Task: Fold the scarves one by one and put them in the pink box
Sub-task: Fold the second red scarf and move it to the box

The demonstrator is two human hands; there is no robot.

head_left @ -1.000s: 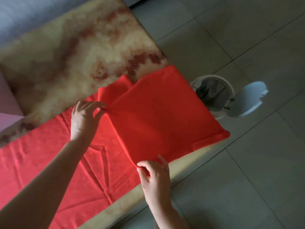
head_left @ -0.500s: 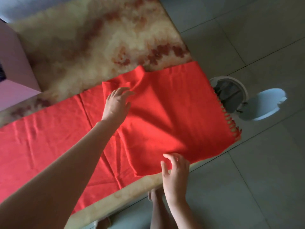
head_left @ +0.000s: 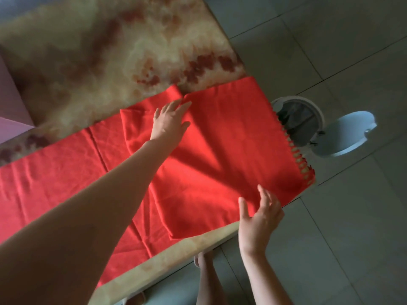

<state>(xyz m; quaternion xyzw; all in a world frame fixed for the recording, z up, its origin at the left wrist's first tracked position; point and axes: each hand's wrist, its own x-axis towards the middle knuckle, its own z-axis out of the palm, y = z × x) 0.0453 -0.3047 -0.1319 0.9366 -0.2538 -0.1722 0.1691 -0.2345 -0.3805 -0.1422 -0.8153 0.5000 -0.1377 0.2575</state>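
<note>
A long red scarf [head_left: 220, 155] lies across the marbled table [head_left: 110, 62], its right end folded back over itself, with a fringed edge at the table's right side. My left hand [head_left: 168, 123] lies flat on the folded layer near its far edge, fingers straight. My right hand [head_left: 258, 213] is at the near edge of the fold, fingers spread and loosely bent over the cloth; no grip is visible. A corner of the pink box [head_left: 11, 111] shows at the far left.
A white pedal bin [head_left: 301, 122] with its lid [head_left: 345, 135] open stands on the tiled floor just past the table's right edge. My bare feet [head_left: 204, 267] show below the table's near edge.
Both hands let go of the fold they were pinching. The left hand flattened and slid right over the folded layer; the right hand moved right along the near edge.
</note>
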